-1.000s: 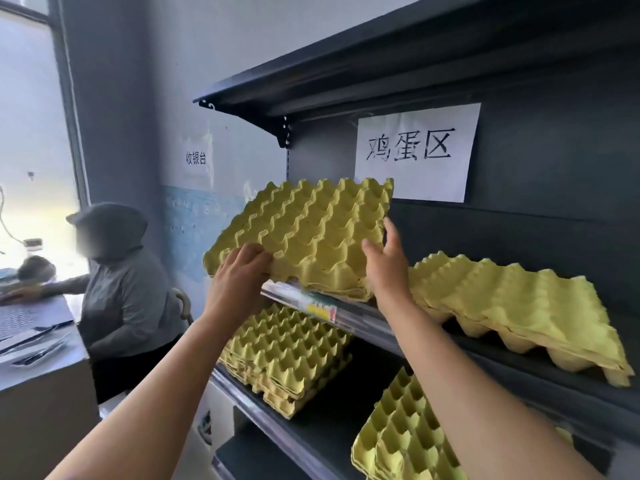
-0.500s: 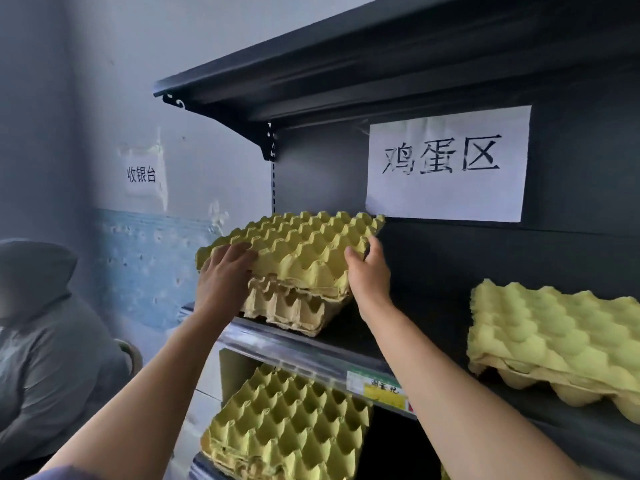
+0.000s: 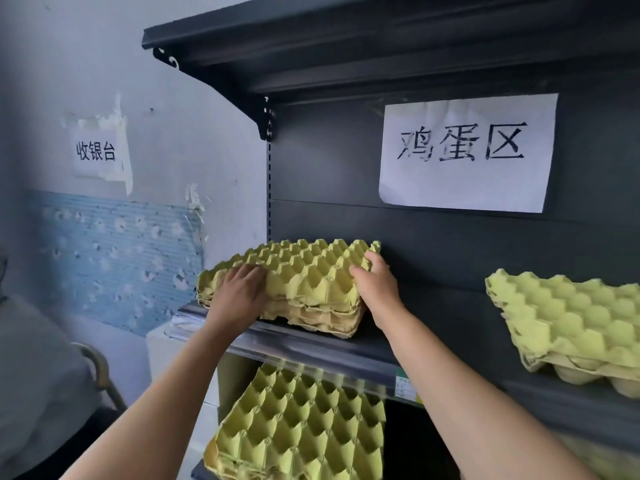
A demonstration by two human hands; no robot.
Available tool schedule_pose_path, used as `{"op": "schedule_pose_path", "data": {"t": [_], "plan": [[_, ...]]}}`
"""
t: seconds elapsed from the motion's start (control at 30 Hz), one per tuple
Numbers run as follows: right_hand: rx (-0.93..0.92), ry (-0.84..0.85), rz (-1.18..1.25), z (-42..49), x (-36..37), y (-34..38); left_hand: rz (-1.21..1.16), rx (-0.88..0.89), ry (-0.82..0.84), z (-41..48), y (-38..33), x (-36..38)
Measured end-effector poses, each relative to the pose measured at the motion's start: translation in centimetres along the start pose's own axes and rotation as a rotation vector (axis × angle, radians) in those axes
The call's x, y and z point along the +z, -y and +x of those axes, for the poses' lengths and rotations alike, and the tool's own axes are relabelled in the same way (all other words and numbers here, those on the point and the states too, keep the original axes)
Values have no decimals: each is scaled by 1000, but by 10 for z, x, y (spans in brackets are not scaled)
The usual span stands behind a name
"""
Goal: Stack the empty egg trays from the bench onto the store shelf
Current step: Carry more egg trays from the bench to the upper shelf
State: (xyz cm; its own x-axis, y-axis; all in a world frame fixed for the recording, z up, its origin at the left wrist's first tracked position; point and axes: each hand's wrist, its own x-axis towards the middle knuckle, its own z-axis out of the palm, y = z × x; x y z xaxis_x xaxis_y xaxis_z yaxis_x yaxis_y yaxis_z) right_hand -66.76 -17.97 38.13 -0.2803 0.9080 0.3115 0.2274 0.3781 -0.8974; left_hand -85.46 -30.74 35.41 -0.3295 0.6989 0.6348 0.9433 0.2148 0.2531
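A yellow-green egg tray (image 3: 304,268) lies on top of a short stack of trays at the left end of the dark store shelf (image 3: 311,346). My left hand (image 3: 239,294) grips its front left edge, fingers curled over the top. My right hand (image 3: 375,289) grips its front right corner, fingers over the tray's right side. The tray sits level and nested on the stack beneath it. Both forearms reach up from below.
A second stack of trays (image 3: 568,327) sits on the same shelf to the right. More trays (image 3: 301,424) lie on the shelf below. A paper sign (image 3: 464,150) hangs on the back panel under the upper shelf (image 3: 346,36). A seated person (image 3: 34,375) is at far left.
The tray I held tilted above the shelf has come down flat onto the stack at the left end. Both hands have stayed on its front edge. My view has moved closer.
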Motion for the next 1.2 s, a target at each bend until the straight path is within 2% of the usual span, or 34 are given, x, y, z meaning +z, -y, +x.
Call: {"op": "schedule_pose_path", "data": {"t": [0.13,0.2,0.43,0.57,0.67,0.77,0.9,1.2], "plan": [[-21,-18,-32,-1,-1,-1,-88,-30,-22,-5,-4,-4],[-66,-64,-129,-1,-1,1,-147,-32,-66,-5,-8,-8],[-508,-237,-502,-12,-25,18,-88,121,-183,16,-52,-22],[-738,-351,-729,-30,-66,24,-34,199,-241,20,-97,-27],[-805,-464,-837,-46,-116,23,-45,286,-289,12,-148,-29],[-762,-528,-870,-68,-173,15,-66,388,-322,1,-205,-26],[-650,-618,-942,-117,-292,-27,-204,554,-275,-41,-326,-7],[-382,-633,-1108,-243,-506,-129,-393,886,-166,-155,-564,48]]}}
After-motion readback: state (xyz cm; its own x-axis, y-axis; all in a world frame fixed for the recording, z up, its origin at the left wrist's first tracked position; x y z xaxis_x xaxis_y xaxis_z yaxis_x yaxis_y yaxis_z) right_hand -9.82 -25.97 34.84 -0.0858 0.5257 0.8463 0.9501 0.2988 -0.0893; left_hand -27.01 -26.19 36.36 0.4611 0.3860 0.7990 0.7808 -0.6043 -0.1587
